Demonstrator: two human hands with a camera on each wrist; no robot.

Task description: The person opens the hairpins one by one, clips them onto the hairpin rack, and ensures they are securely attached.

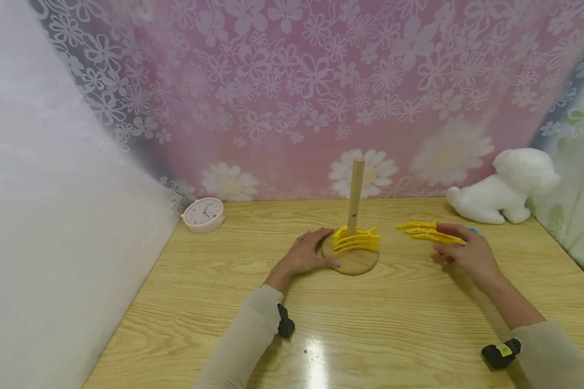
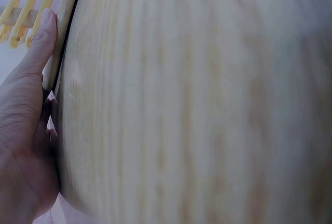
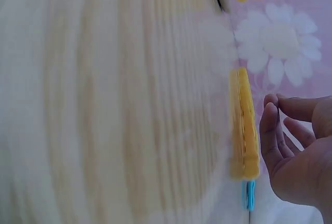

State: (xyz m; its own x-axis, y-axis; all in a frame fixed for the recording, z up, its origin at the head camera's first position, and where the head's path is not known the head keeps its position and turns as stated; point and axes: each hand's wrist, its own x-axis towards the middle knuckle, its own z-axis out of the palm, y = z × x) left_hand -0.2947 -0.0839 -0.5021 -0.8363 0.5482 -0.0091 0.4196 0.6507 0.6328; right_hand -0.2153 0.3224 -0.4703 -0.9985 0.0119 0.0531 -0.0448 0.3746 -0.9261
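My left hand [image 1: 305, 254] holds the rim of a round wooden base [image 1: 355, 266], thumb at its near edge and fingers at its far left. An upright wooden peg [image 1: 356, 189] rises from this stand. Several yellow curved plastic pieces [image 1: 362, 241] are threaded low on the peg. More loose yellow pieces [image 1: 420, 233] lie on the table to the right, a blue bit [image 3: 250, 195] showing at one end. Over their near end is my right hand [image 1: 469, 256]. Its fingers are loosely bent, thumb and forefinger tips close together, with a gap to the yellow pieces in the right wrist view.
A pale round clock [image 1: 204, 215] stands at the back left of the wooden table [image 1: 370, 324]. At the back right sits a white plush dog [image 1: 508, 186]. Floral curtains [image 1: 297, 81] hang behind, and a white sheet [image 1: 53, 189] borders the left side.
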